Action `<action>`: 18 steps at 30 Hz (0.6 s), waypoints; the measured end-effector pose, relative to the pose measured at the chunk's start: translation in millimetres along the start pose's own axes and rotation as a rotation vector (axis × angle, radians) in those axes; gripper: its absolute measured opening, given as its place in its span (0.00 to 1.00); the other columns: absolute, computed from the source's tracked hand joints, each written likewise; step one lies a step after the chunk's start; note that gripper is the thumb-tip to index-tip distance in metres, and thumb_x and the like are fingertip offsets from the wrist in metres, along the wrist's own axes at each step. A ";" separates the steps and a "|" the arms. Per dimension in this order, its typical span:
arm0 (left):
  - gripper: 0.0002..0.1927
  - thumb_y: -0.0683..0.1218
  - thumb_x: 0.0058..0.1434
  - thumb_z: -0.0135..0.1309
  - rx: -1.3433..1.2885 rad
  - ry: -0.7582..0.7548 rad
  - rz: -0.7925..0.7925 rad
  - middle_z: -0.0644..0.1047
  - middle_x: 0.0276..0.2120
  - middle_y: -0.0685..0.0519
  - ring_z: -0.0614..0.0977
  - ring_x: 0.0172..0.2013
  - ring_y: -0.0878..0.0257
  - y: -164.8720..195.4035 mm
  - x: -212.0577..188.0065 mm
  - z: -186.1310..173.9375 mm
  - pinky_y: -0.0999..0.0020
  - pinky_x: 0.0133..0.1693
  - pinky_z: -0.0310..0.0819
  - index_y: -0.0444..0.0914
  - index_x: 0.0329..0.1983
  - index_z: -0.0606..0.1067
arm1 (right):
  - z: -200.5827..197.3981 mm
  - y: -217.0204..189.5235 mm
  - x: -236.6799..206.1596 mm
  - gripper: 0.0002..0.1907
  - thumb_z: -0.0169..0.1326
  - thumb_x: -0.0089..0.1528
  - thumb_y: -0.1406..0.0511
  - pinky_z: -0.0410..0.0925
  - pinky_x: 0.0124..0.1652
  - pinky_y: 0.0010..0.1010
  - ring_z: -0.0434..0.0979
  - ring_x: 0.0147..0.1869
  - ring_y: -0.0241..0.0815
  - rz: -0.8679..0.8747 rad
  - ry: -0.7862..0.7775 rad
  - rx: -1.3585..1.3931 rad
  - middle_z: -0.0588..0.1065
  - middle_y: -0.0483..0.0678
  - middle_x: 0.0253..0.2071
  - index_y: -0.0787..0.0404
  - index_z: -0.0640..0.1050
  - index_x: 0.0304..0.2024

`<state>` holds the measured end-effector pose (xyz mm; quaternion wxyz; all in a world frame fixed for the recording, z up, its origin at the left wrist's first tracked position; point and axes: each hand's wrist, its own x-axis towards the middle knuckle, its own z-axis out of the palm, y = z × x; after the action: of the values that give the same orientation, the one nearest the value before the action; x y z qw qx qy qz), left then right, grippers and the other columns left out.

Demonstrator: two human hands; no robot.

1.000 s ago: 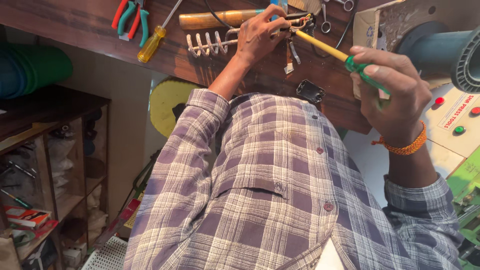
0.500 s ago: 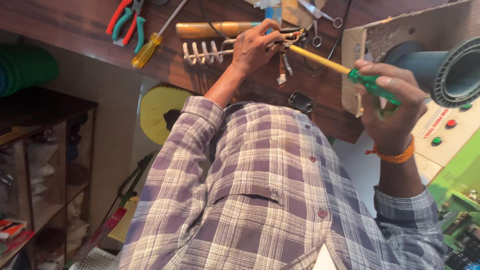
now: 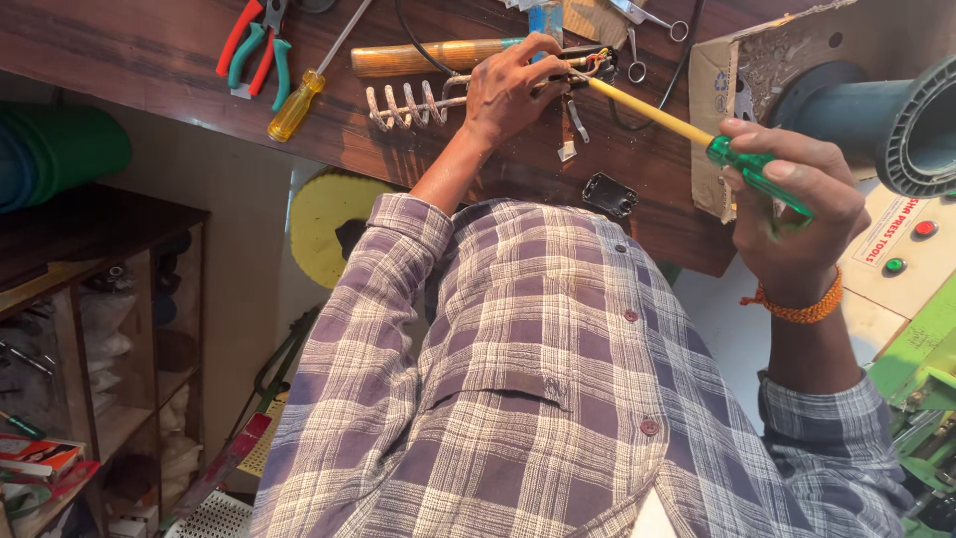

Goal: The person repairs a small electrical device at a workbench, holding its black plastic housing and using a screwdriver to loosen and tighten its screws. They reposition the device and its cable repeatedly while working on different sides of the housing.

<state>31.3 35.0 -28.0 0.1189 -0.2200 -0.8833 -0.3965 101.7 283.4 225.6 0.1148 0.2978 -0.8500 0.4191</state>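
The left hand (image 3: 513, 90) lay on the wooden bench (image 3: 149, 60), its fingers curled down over the black end of a coiled heater (image 3: 408, 103), pinning it where coloured wires (image 3: 596, 60) came out. The right hand (image 3: 792, 204) was clamped around the green handle of a screwdriver (image 3: 697, 134), thumb and fingers closed tight on the grip, and the yellow shaft ran up-left to the wires just beside the left fingertips. A wooden handle (image 3: 418, 57) lay just behind the coil, touching or nearly so. To the left on the bench sat red pliers (image 3: 239, 35), green-handled pliers (image 3: 264, 55) and a second, amber-handled screwdriver (image 3: 299, 100). A small black cover (image 3: 609, 194) rested near the bench edge, and a white scrap (image 3: 568, 151) lay between it and the coil. Behind the right hand stood a torn brown cardboard box (image 3: 712, 90), a grey pipe (image 3: 876, 110) poking from it. Right of the wrist was a cream panel (image 3: 886, 269) carrying a red button (image 3: 924, 228), a green button (image 3: 894, 265) and a slanted strip of red lettering. An orange thread band (image 3: 797, 304) circled the right wrist.
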 end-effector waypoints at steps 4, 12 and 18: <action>0.13 0.50 0.56 0.69 -0.006 -0.006 -0.002 0.74 0.45 0.63 0.82 0.37 0.61 0.6 1.1 -1.8 0.62 0.36 0.77 0.49 0.41 0.78 | -1.3 6.6 -9.3 0.28 0.56 0.66 0.85 0.80 0.55 0.47 0.80 0.58 0.60 0.012 0.021 0.034 0.71 0.63 0.52 0.59 0.59 0.57; 0.15 0.50 0.55 0.70 -0.039 0.021 -0.026 0.76 0.45 0.64 0.83 0.39 0.60 3.2 3.0 -2.6 0.62 0.37 0.77 0.48 0.41 0.77 | 2.7 13.8 -32.9 0.27 0.55 0.69 0.83 0.76 0.59 0.49 0.79 0.61 0.60 0.063 0.094 0.061 0.69 0.61 0.56 0.57 0.56 0.56; 0.16 0.50 0.55 0.71 -0.083 0.010 -0.083 0.78 0.48 0.65 0.84 0.40 0.58 5.2 4.1 0.1 0.62 0.38 0.78 0.48 0.42 0.77 | 6.5 15.6 -50.0 0.25 0.55 0.70 0.80 0.72 0.62 0.54 0.80 0.60 0.58 0.080 0.136 0.064 0.70 0.61 0.55 0.57 0.56 0.56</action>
<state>30.2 39.4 -23.0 0.0974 -0.1858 -0.8739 -0.4385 132.5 306.2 189.3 0.1458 0.2380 -0.8375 0.4698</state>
